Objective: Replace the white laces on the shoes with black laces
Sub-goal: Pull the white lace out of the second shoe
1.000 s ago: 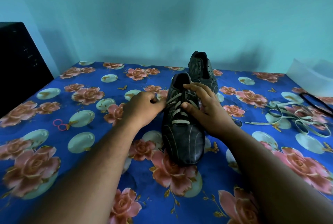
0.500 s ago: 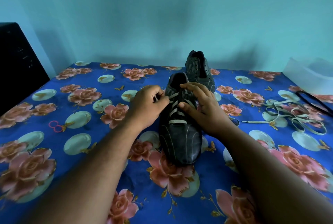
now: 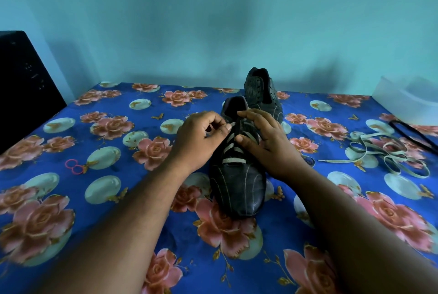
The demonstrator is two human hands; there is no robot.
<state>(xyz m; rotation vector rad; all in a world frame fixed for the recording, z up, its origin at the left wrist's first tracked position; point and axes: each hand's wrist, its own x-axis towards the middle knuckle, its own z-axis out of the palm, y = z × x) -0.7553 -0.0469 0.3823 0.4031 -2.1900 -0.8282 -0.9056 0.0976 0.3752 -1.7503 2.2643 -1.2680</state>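
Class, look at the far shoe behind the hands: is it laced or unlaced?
Unlaced. The far shoe shows no lace across its front; a loose white lace lies on the cloth.

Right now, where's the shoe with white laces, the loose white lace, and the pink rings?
Near shoe (image 3: 237, 187): head view, on its toe.
Loose white lace (image 3: 388, 155): head view, on the tangle's middle.
Pink rings (image 3: 74, 167): head view, where both rings meet.

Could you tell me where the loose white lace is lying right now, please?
In the head view the loose white lace lies on the floral cloth, right of the near shoe, beside the black lace.
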